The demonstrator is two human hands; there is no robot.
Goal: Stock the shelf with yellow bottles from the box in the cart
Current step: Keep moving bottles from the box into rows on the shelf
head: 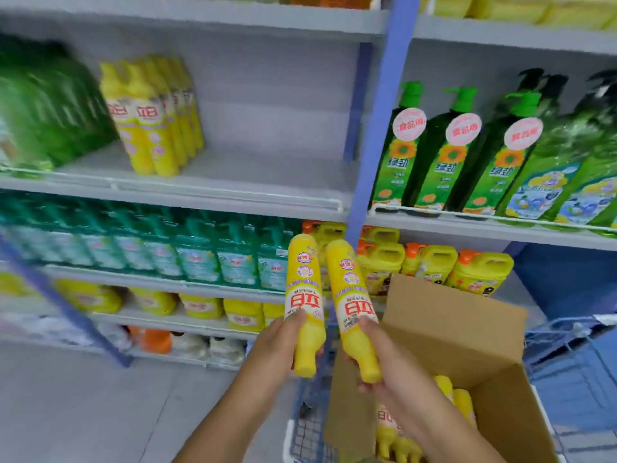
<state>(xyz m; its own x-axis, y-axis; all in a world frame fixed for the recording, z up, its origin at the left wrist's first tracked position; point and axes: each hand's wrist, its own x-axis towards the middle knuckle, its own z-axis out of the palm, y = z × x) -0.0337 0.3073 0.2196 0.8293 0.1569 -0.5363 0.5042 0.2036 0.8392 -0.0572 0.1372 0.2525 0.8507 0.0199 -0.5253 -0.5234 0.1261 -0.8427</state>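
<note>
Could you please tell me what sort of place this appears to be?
Most likely a shop's cleaning-products aisle: tiered shelves stocked with rows of green pump bottles, and a cardboard box of yellow bottles in a wire cart.

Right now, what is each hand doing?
Left hand: grips a yellow bottle.
Right hand: grips another yellow bottle.

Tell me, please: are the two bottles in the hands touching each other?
Apart. The head view shows the left bottle and the right bottle with shelf goods visible in the gap between them all the way down.
</note>
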